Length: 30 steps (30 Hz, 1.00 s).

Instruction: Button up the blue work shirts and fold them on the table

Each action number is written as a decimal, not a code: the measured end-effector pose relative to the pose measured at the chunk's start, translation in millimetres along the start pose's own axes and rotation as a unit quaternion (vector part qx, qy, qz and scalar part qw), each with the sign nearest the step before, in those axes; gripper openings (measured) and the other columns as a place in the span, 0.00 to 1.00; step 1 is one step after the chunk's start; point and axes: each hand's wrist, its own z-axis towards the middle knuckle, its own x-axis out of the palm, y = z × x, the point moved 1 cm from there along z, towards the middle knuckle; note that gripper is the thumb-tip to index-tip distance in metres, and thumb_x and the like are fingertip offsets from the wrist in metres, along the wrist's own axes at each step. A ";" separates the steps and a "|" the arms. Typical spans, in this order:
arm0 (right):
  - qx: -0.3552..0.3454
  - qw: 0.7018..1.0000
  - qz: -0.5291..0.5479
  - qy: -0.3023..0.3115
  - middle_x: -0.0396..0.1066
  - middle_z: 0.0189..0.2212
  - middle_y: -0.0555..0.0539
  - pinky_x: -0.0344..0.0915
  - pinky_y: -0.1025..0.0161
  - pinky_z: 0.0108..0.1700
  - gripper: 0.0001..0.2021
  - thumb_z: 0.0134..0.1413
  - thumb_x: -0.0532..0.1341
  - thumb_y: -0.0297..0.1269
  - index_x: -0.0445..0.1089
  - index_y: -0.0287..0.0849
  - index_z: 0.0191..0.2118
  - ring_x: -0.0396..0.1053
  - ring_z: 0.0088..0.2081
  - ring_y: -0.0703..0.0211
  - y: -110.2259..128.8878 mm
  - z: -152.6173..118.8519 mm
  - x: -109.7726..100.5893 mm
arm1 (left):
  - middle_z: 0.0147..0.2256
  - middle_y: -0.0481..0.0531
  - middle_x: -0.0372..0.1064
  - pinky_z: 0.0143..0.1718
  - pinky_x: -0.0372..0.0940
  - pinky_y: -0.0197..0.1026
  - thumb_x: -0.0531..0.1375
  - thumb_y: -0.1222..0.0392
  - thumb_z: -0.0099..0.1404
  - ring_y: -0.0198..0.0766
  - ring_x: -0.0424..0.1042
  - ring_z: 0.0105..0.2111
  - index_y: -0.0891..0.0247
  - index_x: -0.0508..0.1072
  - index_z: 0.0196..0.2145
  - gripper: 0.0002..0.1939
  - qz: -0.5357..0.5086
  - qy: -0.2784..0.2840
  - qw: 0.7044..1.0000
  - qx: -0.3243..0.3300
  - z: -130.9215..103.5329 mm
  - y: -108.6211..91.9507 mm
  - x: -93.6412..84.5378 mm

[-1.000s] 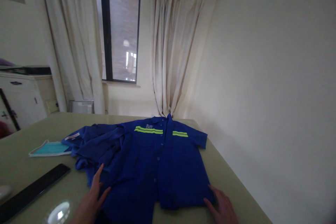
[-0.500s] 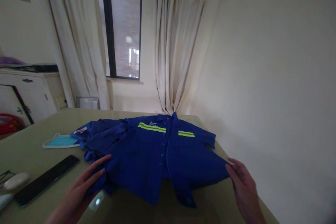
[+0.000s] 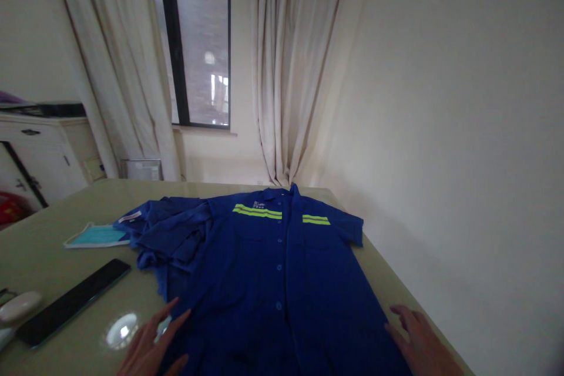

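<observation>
A blue short-sleeved work shirt [image 3: 247, 282] with yellow-green reflective stripes lies spread on the table, collar at the far end and front unbuttoned along the button line. At its lower left edge is my left hand [image 3: 150, 343], fingers spread, partly over or beside the cloth. My right hand [image 3: 420, 343] rests by the lower right edge, thumb and fingers apart, the thumb at or near the fabric. Beside the shirt's left side lies a crumpled blue garment [image 3: 171, 232], partly overlapped with it. The shirt's bottom hem is out of the frame.
On the pale green table [image 3: 88, 205], a light-blue face mask [image 3: 97, 236] touches the crumpled garment. A black phone [image 3: 74, 301] lies at the left, near a white rounded object [image 3: 21, 306]. A wall [image 3: 462, 158] runs along the right edge. A curtain [image 3: 295, 70] hangs behind.
The lifted lower part of the shirt has come down flat on the table. Both hands have moved lower and released the cloth, their fingers now apart. The view has shifted slightly.
</observation>
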 end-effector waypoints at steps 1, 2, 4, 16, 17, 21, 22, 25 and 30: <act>-0.021 1.000 -0.009 -0.007 0.78 0.43 0.40 0.72 0.47 0.51 0.26 0.49 0.59 0.62 0.78 0.48 0.44 0.77 0.44 0.41 6.4 -4.0 8.1 | 0.65 0.46 0.63 0.65 0.59 0.63 0.61 0.40 0.62 0.58 0.64 0.64 0.37 0.72 0.59 0.27 0.014 0.016 0.999 0.026 4.4 -18.7 6.5; -0.046 0.999 -0.013 -0.005 0.76 0.49 0.39 0.69 0.46 0.56 0.27 0.52 0.58 0.62 0.77 0.48 0.48 0.75 0.49 0.41 16.4 -8.0 19.7 | 0.65 0.44 0.63 0.65 0.60 0.61 0.60 0.41 0.64 0.56 0.64 0.64 0.34 0.70 0.59 0.25 0.016 0.058 0.997 0.055 10.0 -39.9 15.9; -0.088 0.995 -0.025 0.042 0.68 0.60 0.41 0.63 0.44 0.62 0.30 0.57 0.57 0.62 0.72 0.51 0.58 0.68 0.60 0.40 44.2 -15.2 51.3 | 0.65 0.44 0.63 0.66 0.58 0.63 0.59 0.39 0.65 0.56 0.64 0.64 0.32 0.66 0.62 0.27 0.012 0.166 0.980 0.108 23.3 -84.2 40.6; -0.157 0.966 -0.138 0.154 0.44 0.73 0.49 0.34 0.33 0.69 0.34 0.62 0.51 0.66 0.52 0.64 0.70 0.36 0.73 0.37 144.2 44.2 172.6 | 0.73 0.49 0.41 0.65 0.28 0.80 0.47 0.30 0.69 0.64 0.39 0.72 0.36 0.48 0.70 0.35 0.133 0.115 0.972 0.156 111.9 -158.6 129.6; -0.164 0.965 -0.132 0.156 0.44 0.73 0.49 0.33 0.33 0.69 0.34 0.62 0.52 0.65 0.52 0.64 0.70 0.37 0.73 0.37 146.5 55.2 175.7 | 0.73 0.49 0.41 0.65 0.29 0.80 0.47 0.30 0.69 0.63 0.39 0.72 0.37 0.49 0.70 0.35 0.147 0.107 0.971 0.155 121.9 -156.1 130.6; -0.182 0.969 -0.092 0.137 0.53 0.71 0.47 0.37 0.36 0.69 0.31 0.62 0.56 0.60 0.60 0.59 0.68 0.44 0.72 0.39 157.0 96.7 190.2 | 0.72 0.50 0.45 0.65 0.35 0.79 0.50 0.33 0.69 0.63 0.43 0.71 0.39 0.53 0.69 0.34 0.177 0.080 0.970 0.146 163.1 -151.3 132.8; -0.183 0.973 -0.070 0.124 0.57 0.69 0.45 0.39 0.37 0.69 0.29 0.63 0.56 0.58 0.63 0.56 0.66 0.48 0.71 0.39 160.1 105.5 193.6 | 0.72 0.51 0.48 0.65 0.36 0.78 0.51 0.35 0.69 0.63 0.45 0.71 0.39 0.55 0.69 0.33 0.177 0.074 0.971 0.144 172.0 -151.2 132.4; -0.177 0.982 0.041 0.051 0.74 0.55 0.38 0.55 0.48 0.63 0.23 0.67 0.52 0.53 0.76 0.45 0.53 0.67 0.59 0.43 169.6 125.0 197.9 | 0.68 0.51 0.59 0.66 0.43 0.73 0.48 0.44 0.74 0.55 0.54 0.68 0.46 0.66 0.64 0.24 0.158 0.039 0.977 0.136 190.9 -150.8 127.0; -0.158 0.979 0.124 -0.022 0.77 0.36 0.40 0.65 0.59 0.45 0.29 0.72 0.40 0.51 0.74 0.42 0.38 0.74 0.40 0.52 171.5 116.7 182.2 | 0.49 0.57 0.76 0.58 0.62 0.52 0.38 0.55 0.78 0.44 0.72 0.52 0.60 0.77 0.45 0.27 0.148 -0.033 0.982 0.113 197.4 -145.3 111.9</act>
